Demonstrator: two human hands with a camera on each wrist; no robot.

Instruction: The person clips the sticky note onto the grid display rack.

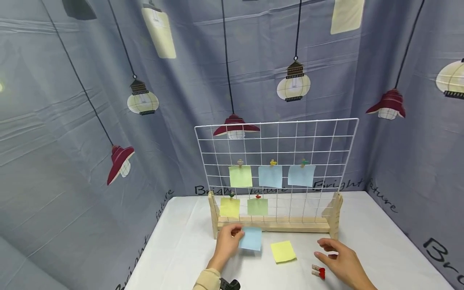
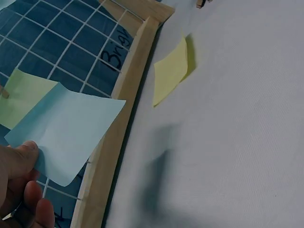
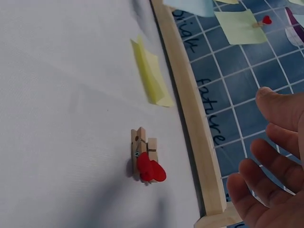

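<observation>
A blue sticky note point(image 1: 251, 238) is pinched at its left edge between the thumb and fingers of my left hand point(image 1: 227, 243). The left wrist view shows the thumb flat on the blue note's face, and the note overlaps a green note point(image 2: 23, 97) on the rack. My right hand point(image 1: 340, 259) hovers with loosely bent fingers and holds nothing. Just left of it, two small wooden clothespins point(image 3: 138, 142) with red hearts lie side by side on the white table. Between the hands, a yellow sticky note point(image 1: 283, 251) lies on the table with a raised edge.
A white wire grid rack point(image 1: 314, 138) stands behind the hands in a wooden base point(image 1: 275, 226). Clipped to it are three notes above, with a blue note point(image 1: 270, 176) in the middle, and two below, yellow point(image 1: 230, 208) and green point(image 1: 257, 207). Lamp-patterned curtain point(image 1: 188, 96) surrounds the table.
</observation>
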